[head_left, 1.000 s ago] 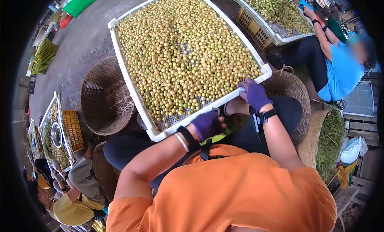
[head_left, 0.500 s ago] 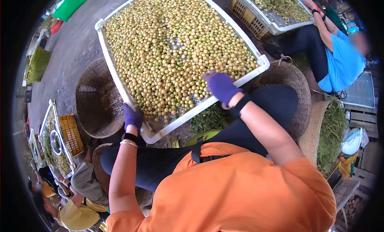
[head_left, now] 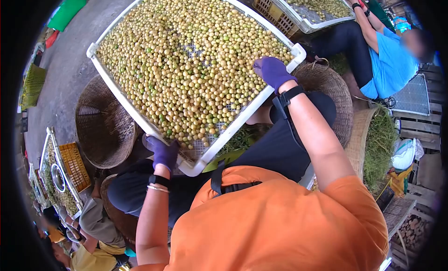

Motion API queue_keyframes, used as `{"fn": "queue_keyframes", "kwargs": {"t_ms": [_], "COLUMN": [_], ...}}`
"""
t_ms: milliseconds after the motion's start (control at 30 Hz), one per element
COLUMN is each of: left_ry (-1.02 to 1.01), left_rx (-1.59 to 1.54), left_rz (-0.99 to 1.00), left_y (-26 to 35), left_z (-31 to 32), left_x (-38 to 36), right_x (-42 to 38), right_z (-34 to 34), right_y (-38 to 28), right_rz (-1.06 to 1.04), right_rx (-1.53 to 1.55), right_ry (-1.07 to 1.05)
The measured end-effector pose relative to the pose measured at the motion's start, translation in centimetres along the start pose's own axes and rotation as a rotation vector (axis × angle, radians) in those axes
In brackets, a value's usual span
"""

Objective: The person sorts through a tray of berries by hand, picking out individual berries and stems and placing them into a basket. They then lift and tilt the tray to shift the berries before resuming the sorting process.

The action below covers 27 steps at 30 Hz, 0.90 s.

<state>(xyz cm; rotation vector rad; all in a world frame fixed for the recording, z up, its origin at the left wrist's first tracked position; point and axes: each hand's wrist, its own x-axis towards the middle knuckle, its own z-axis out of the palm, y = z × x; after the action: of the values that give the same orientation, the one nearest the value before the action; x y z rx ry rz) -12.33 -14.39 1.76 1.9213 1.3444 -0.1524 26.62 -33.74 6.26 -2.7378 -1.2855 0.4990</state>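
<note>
A white-rimmed mesh tray (head_left: 122, 99) is spread with small round yellow-green fruits (head_left: 186, 75) and stands tilted in front of my knees. My left hand (head_left: 163, 152), in a purple glove, grips the rim at the tray's near left side. Over the fruits by the right corner is my right hand (head_left: 274, 72), also gloved in purple. Its fingers are curled inward, and what they hold, if anything, is hidden.
Wicker baskets stand left (head_left: 105, 121) and right (head_left: 329, 96) of the tray. Green stems (head_left: 380, 149) lie in a woven holder at right. A co-worker in blue (head_left: 389, 65) sits by another fruit tray (head_left: 322, 24); others sit at lower left beside a yellow crate (head_left: 74, 166).
My right hand has moved right across the fruits toward the tray's right corner, its fingers more curled. The left hand stays at the rim. The whole view has shifted slightly.
</note>
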Motion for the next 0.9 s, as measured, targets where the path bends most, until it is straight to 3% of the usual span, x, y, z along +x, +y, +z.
{"fn": "queue_keyframes", "kwargs": {"t_ms": [33, 67, 133, 200, 233, 267, 300, 367, 433, 467, 567, 700, 767, 900], "left_ry": [-0.108, -0.13, -0.155, -0.123, -0.084, -0.041, 0.001, -0.135, -0.208, -0.192, -0.276, -0.287, -0.371, -0.261], "left_rx": [-0.226, -0.295, -0.283, -0.126, -0.087, -0.052, -0.016, -0.095, -0.028, 0.055, 0.186, 0.262, 0.447, 0.62], "left_rz": [-0.064, -0.037, -0.02, -0.009, 0.093, 0.199, 0.303, 0.551, 0.641, 0.731, 0.656, 0.7, 0.722, 0.774], "left_y": [3.2, -0.2, -2.4, 1.8, 2.9, 4.0, 5.3, 8.2, 10.3, 10.3, 11.8, 14.2, 15.7, 16.3], "left_z": [-1.2, 0.5, 1.6, -1.4, -2.5, -3.3, -4.0, -5.4, -5.4, -4.5, -3.2, 0.0, 1.9, 4.4], "left_x": [-1.5, -0.2, 1.2, 0.1, 0.2, 0.5, 0.7, 1.4, 1.2, 1.7, 2.6, 3.9, 4.4, 4.2], "right_x": [0.6, 1.1, 1.8, 1.7, 1.7, 2.0, 2.1, 2.6, 2.3, 1.9, -0.4, -2.4, -2.6, -1.9], "right_z": [0.1, 0.2, 0.3, 0.5, 0.7, 0.7, 2.1, 1.6, 1.2, 0.1, -2.2, -1.9, -2.1, -4.3], "right_y": [-0.5, -1.2, -2.8, -4.2, -4.8, -5.5, -4.8, -4.2, -4.3, -5.3, -7.5, -8.3, -8.0, -4.9], "right_rz": [-0.02, -0.039, -0.023, -0.066, -0.088, 0.025, 0.071, -0.038, -0.117, -0.074, -0.11, -0.134, -0.123, -0.023], "right_rx": [0.027, 0.056, 0.081, 0.291, 0.398, 0.405, 0.484, 0.396, 0.316, 0.249, 0.149, 0.149, 0.2, 0.111], "right_ry": [0.019, 0.038, -0.063, -0.262, -0.358, -0.371, -0.241, -0.151, 0.029, -0.053, -0.251, -0.259, -0.253, 0.035]}}
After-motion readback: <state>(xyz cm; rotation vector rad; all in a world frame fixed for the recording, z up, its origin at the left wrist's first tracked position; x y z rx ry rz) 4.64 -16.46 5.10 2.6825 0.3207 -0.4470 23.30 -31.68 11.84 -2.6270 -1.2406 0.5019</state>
